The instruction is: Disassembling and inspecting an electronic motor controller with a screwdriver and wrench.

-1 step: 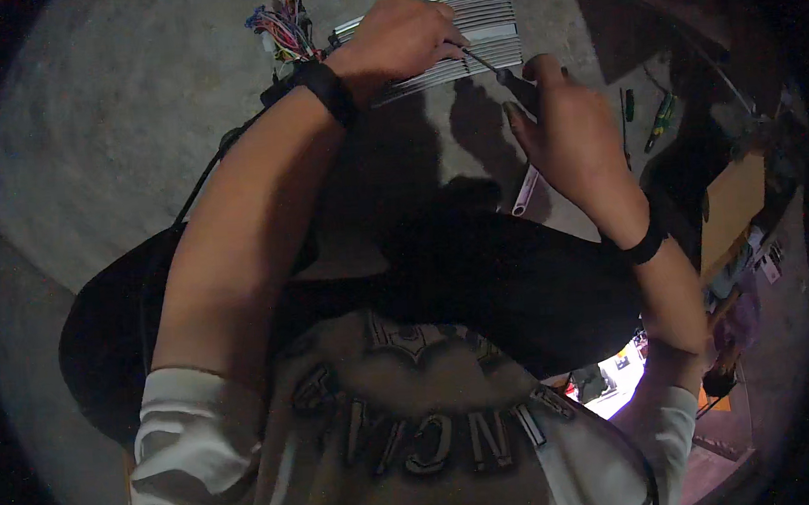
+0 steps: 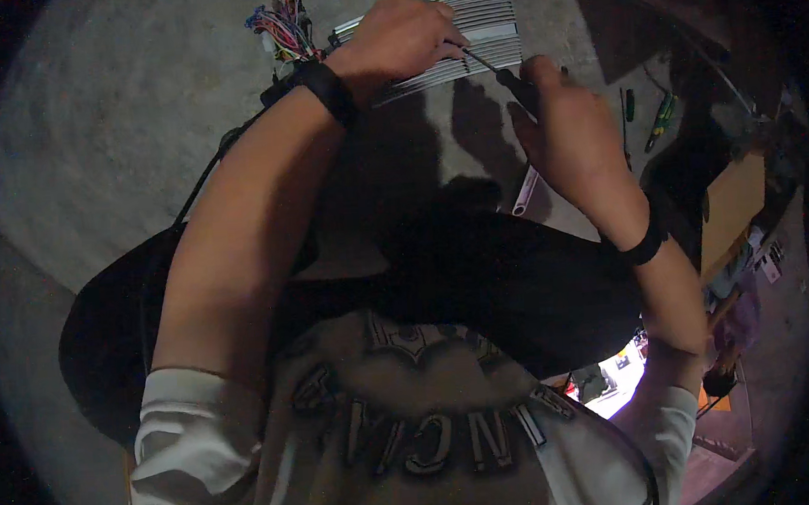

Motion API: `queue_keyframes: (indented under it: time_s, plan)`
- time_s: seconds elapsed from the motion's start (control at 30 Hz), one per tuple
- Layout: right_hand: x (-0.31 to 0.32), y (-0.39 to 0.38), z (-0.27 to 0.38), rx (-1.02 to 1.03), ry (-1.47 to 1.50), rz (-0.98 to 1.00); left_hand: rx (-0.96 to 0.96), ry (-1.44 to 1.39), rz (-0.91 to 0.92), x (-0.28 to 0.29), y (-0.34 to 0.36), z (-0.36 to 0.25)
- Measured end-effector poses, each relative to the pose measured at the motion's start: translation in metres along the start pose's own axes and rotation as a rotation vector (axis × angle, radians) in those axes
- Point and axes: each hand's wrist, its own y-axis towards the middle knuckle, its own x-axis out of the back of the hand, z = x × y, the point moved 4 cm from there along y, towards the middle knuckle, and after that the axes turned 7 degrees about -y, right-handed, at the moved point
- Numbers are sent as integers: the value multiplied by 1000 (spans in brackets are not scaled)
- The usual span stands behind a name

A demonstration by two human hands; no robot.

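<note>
At the top centre a silver finned metal case lies on the concrete floor. My left hand rests over its left part, fingers bent together near the case's middle; whatever is between the fingertips is hidden. My right hand is closed round the dark handle of a screwdriver. The screwdriver's thin shaft slants up and left, its tip right beside my left fingertips at the case. A bundle of coloured wires sits at the case's left end, partly behind my left hand.
Below my right hand lies a wrench. Farther right are a green-and-dark hand tool and a small dark green piece. A cardboard sheet stands at the right edge. A black cable runs along my left forearm.
The thumb and fingers of my right hand have shifted slightly on the screwdriver handle. My left hand and the finned case stay where they were.
</note>
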Motion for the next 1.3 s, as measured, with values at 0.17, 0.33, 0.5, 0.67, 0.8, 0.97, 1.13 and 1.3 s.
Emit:
queue_keyframes:
  time_s: [0.17,0.33,0.5,0.67,0.8,0.97,1.13,1.3]
  plan:
    - [-2,-3,9,247,-260,38,21,-12,21,0,3,1]
    - [-9,1,1,179,-111,20,29,-20,9,3,2,-3]
    - [-5,9,-7,-60,209,-22,-49,-11,-5,2,0,1]
    - [-6,11,-15,-206,356,-24,-26,-29,12,1,-1,1]
    - [0,5,-6,-150,303,-71,-56,31,-45,6,-2,-2]
    - [-6,-3,6,254,-303,4,-27,31,11,4,1,-2]
    - [-10,3,20,228,-410,123,-5,38,9,0,-1,0]
    - [-15,5,11,-3,-207,135,-4,28,18,-2,-1,0]
